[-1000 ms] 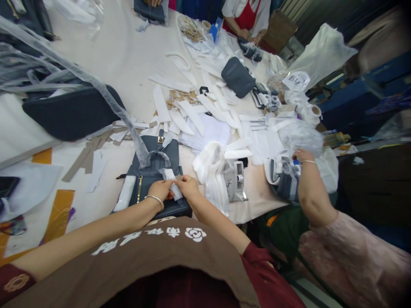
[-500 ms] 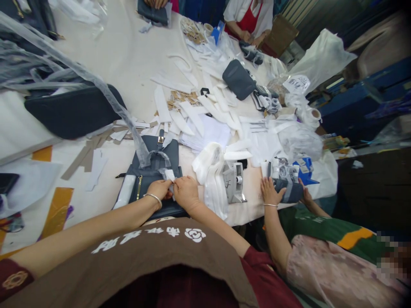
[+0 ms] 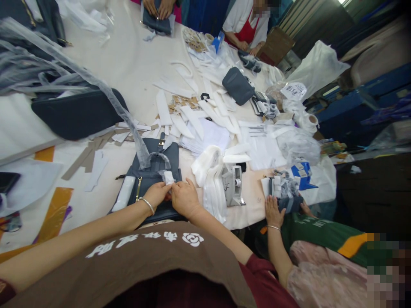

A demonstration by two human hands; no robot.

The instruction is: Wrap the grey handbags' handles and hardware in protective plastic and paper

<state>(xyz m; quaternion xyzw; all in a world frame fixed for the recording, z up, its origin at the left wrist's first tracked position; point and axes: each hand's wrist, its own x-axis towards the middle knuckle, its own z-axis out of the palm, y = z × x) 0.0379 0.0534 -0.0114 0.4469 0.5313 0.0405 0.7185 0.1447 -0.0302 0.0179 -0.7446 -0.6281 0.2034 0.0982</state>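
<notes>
A dark blue-grey backpack (image 3: 161,156) lies on the table right before me, with a gold zip on its front. White wrapping strip (image 3: 168,176) covers a piece of its hardware near the middle, and a long translucent wrap (image 3: 128,122) trails from its handle to the upper left. My left hand (image 3: 158,193), a bangle on its wrist, pinches at the lower end of the white strip. From the other side, my right hand (image 3: 185,197) closes on the same spot, its thumb and fingertips almost meeting the left ones. Fingertips partly hide what they hold.
Beside my right hand stand a stack of white foam strips (image 3: 213,188) and a grey tape dispenser (image 3: 236,186). A co-worker's hand (image 3: 274,211) rests on another dark bag (image 3: 290,203) at right. White foam pieces (image 3: 189,119) and paper lie beyond. A dark bag (image 3: 80,111) lies at left.
Both my hands stay at the white strip, shifting slightly; more of the strip shows above my fingertips. The whole view has tilted a little, and the far co-worker's hands show more fully.
</notes>
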